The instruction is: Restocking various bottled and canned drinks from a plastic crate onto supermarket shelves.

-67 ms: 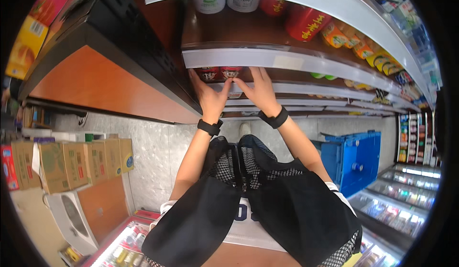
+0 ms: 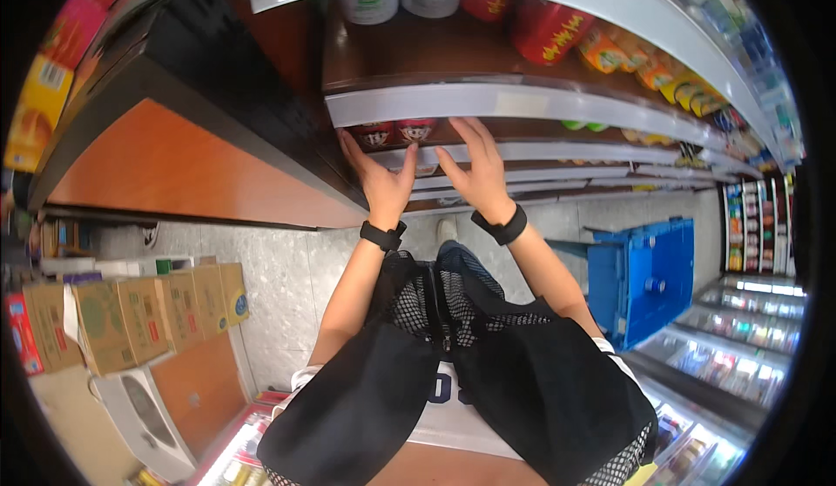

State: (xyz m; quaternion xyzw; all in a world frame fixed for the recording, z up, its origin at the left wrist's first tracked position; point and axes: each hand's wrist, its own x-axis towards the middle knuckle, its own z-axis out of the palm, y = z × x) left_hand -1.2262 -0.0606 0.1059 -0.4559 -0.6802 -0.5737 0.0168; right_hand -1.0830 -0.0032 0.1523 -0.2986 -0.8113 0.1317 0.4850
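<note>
Two red cans [image 2: 416,129] with a dark and white pattern stand side by side at the left end of a low shelf, their upper parts hidden by the white shelf edge [image 2: 427,103] above. My left hand [image 2: 383,185] reaches in at their left side, thumb and fingers spread around the pair. Whether its fingertips touch the left can I cannot tell. To the right of the cans, my right hand [image 2: 481,176] is open, fingers stretched up toward the shelf edge and thumb apart. A black band circles each wrist.
Larger red cans [image 2: 549,35] and white cans [image 2: 370,4] stand on the shelf above. A dark cabinet side [image 2: 261,94] borders the left. Cardboard boxes [image 2: 109,320] sit at lower left. On the floor at right is a blue crate [image 2: 640,286] holding a can.
My thumbs, close together before, are now farther apart, with my right hand moved away from the red cans. The view has shifted slightly.
</note>
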